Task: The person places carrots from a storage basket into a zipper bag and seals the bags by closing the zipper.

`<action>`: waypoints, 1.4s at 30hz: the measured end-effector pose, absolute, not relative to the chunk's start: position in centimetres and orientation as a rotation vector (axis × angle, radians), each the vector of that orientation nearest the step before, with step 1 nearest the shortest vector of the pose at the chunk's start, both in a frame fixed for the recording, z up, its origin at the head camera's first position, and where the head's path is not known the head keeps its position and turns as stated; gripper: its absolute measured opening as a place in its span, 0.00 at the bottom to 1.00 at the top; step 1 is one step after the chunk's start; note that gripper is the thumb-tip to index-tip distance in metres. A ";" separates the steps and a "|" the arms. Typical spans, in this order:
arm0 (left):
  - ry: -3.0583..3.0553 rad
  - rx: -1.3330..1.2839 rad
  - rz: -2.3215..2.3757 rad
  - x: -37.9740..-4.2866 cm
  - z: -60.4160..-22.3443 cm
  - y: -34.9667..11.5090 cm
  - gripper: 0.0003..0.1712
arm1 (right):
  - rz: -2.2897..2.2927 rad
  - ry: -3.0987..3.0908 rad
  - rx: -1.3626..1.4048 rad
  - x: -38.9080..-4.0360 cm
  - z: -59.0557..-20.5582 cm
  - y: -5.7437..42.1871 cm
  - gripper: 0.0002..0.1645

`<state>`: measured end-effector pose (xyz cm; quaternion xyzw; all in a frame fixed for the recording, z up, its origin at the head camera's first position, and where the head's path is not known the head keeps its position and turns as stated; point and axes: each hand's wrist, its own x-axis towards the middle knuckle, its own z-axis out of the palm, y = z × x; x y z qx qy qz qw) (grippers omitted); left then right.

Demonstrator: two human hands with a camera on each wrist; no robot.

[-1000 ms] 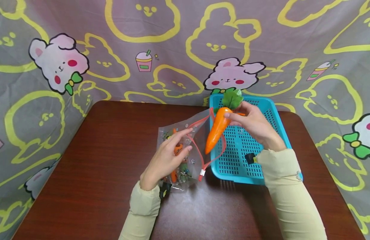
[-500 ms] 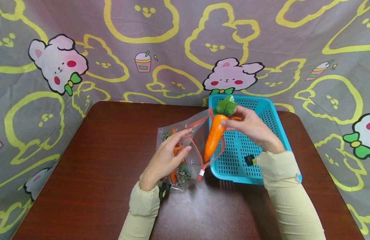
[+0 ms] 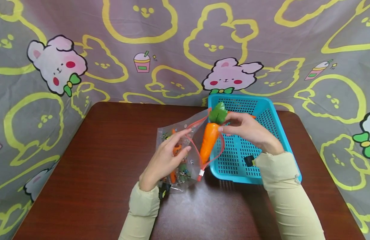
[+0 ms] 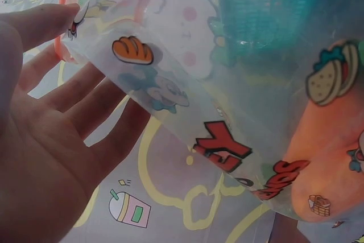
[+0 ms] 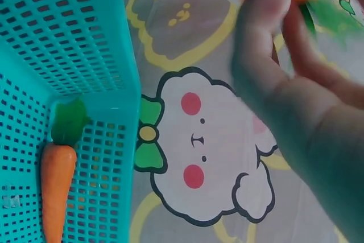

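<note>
Both hands are seen reaching in from the near edge, the pale sleeves [image 3: 292, 200] gathered at the wrists; the left hand [image 3: 162, 163] is set nearer, its thumb and index finger stretched out straight with tips apart and rested against a clear printed bag [image 3: 193, 166]; in the left wrist view its other fingers are shown extended, partly veiled by the film; the orange contents of the bag are obscured by prints and knuckles, so they cannot be counted. Farther right, the right hand [image 3: 250, 131] is angled leftward, and a leafy orange carrot [image 3: 209, 141] is pinched near its top between thumb and fingers; it is tilted, tip down, at the bag's mouth; how deep the tip is sunk cannot be told; in the right wrist view this carrot is blurred and cut off by the upper edge. Behind, at the table's right, a turquoise basket [image 3: 238, 179] is partly covered by the right arm; a second carrot [image 5: 57, 186] is held in it, its lower end cropped; at the far side a patterned cloth [image 3: 170, 55] is hung.
</note>
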<state>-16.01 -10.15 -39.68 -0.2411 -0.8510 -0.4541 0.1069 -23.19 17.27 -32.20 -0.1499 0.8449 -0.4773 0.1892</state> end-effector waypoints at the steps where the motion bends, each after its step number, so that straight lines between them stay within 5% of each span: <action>1: -2.507 -0.708 -1.331 -16.0 -39.7 -10.2 0.31 | -1.299 2.391 -0.435 -23.1 -32.1 17.3 0.24; 13: -2.492 -0.724 -1.301 -16.0 -39.7 -10.2 0.30 | -1.240 2.478 -0.291 -23.3 -31.7 18.1 0.28; 24: -2.392 -0.713 -1.250 -16.2 -39.8 -10.1 0.19 | -1.281 2.525 -0.231 -25.3 -32.6 19.4 0.29; 42: -2.361 -0.739 -1.275 -15.9 -39.5 -10.3 0.17 | -1.081 2.742 -0.131 -28.9 -35.5 20.8 0.17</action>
